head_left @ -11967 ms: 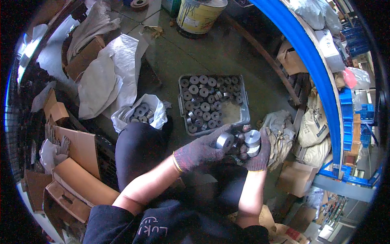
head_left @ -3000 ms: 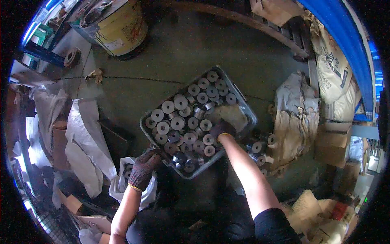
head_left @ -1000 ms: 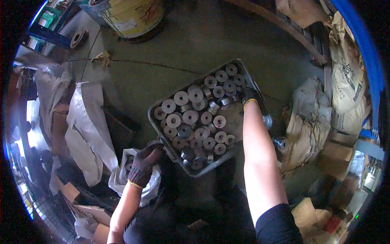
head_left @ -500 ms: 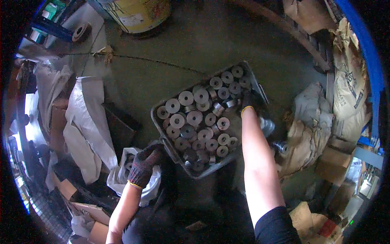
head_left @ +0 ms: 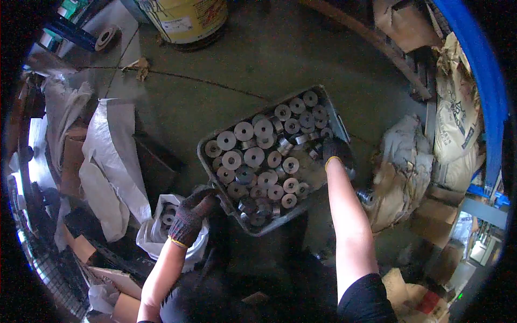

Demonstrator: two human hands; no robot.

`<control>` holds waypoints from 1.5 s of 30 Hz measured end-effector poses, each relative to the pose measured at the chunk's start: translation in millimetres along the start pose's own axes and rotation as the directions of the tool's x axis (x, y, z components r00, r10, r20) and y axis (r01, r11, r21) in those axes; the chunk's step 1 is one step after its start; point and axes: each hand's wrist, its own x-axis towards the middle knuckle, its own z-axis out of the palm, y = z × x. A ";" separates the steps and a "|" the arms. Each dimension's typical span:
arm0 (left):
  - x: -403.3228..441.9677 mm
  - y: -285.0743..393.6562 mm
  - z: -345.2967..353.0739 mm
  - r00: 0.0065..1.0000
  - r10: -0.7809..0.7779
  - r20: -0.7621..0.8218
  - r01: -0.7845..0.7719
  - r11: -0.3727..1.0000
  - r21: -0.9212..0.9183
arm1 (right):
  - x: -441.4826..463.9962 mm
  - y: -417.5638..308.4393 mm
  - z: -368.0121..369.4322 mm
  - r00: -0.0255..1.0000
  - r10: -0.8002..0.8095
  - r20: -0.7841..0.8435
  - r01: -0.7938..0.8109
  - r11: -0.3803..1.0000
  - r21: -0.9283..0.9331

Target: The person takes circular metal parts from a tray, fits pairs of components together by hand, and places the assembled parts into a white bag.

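Note:
A grey plastic tray (head_left: 209,171) stands at a slant on the floor, holding several round metal rings (head_left: 253,157) with centre holes. My left hand (head_left: 188,219), in a dark knit glove with a yellow cuff, has its fingers curled at the tray's lower-left rim. Beneath that wrist stands a white plastic bag (head_left: 148,235), with metal rings (head_left: 168,215) inside. At the right end of the tray is my gloved right hand (head_left: 338,153), low beside some rings. Its fingers are too dark to make out, so whatever they hold is hidden.
More metal parts (head_left: 365,197) lie on the floor right of the tray, near a crumpled, stained sack (head_left: 401,172). A yellow bucket (head_left: 194,24) stands at the top. White sacking (head_left: 116,161) lies to the left. Cardboard boxes (head_left: 439,218) are stacked at the right.
My right hand has shifted slightly down and to the right within the tray's right end. My left hand stays at the rim. The whole view has shifted a little.

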 end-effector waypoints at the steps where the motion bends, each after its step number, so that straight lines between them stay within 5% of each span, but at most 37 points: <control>1: 1.4 -3.0 -1.3 1.000 0.022 -0.001 -0.022 0.999 0.030 | 4.0 0.9 2.2 0.976 -0.191 -0.105 0.132 0.901 -0.413; 2: 2.2 -4.5 -1.8 0.999 0.042 -0.002 -0.042 0.997 0.060 | 9.4 2.9 4.6 0.910 -0.397 -0.120 0.174 0.627 -0.760; 6: -1.3 -2.2 0.0 1.000 0.011 -0.012 -0.011 1.000 -0.007 | 36.2 18.7 19.0 0.909 -0.335 -0.249 0.139 0.805 -0.576; 9: -1.2 -0.2 -0.9 1.000 -0.012 -0.021 0.012 1.000 0.005 | 37.0 9.1 16.8 0.887 -0.428 -0.171 0.146 0.613 -0.777; 11: 0.0 -2.4 -2.2 0.998 -0.057 -0.018 0.055 0.995 -0.079 | 58.0 9.1 5.9 0.810 -0.544 0.220 0.576 0.807 -0.127; 22: 1.4 -5.7 -0.3 0.999 -0.044 -0.018 0.043 0.998 -0.043 | 101.1 32.2 13.0 0.913 -0.353 -0.204 0.289 0.913 -0.287; 24: 6.0 -14.3 -0.9 0.999 -0.051 -0.001 0.051 0.999 -0.017 | 10.8 -4.3 -3.0 0.970 -0.221 -0.100 0.113 0.775 -0.621; 26: 11.3 -17.6 1.4 0.998 0.053 0.028 -0.055 0.994 0.096 | 19.2 14.5 1.1 0.927 -0.343 -0.150 0.162 0.728 -0.666; 30: 4.2 -2.8 8.5 1.000 0.028 -0.008 -0.027 0.992 0.124 | 57.5 37.8 8.0 0.786 -0.544 -0.293 0.172 0.648 -0.742; 31: 3.4 -4.0 6.0 1.000 0.013 -0.013 -0.012 0.998 0.069 | 95.1 53.3 11.0 0.789 -0.542 -0.290 0.176 0.651 -0.738; 33: 1.7 -3.8 2.4 1.000 -0.007 -0.019 0.007 1.000 0.016 | 174.4 84.2 15.4 0.929 -0.341 -0.141 0.246 0.857 -0.452; 34: 1.9 -2.6 2.5 1.000 -0.008 -0.025 0.009 0.999 0.039 | 170.7 86.3 14.8 0.929 -0.341 -0.142 0.245 0.858 -0.452; 36: 3.4 0.4 4.7 1.000 -0.007 -0.025 0.009 0.998 0.059 | 136.1 85.8 10.2 0.778 -0.627 0.028 0.522 0.621 -0.585; 37: 3.3 1.9 5.9 1.000 -0.020 -0.011 0.020 0.999 0.028 | 12.3 30.3 9.9 0.745 -0.629 -0.222 0.513 0.753 -0.412; 40: 4.0 -0.1 4.4 0.999 -0.038 0.002 0.038 0.999 0.012 | -22.4 45.9 17.3 0.781 -0.594 -0.195 0.499 0.780 -0.377; 41: 4.0 -1.2 3.5 0.999 -0.043 0.001 0.043 0.999 0.028 | -17.3 55.5 26.2 0.725 -0.663 -0.189 0.474 0.678 -0.562; 45: 0.9 2.0 2.1 0.999 -0.051 -0.016 0.052 0.998 0.037 | -28.4 55.9 30.7 0.759 -0.643 -0.103 0.403 0.588 -0.701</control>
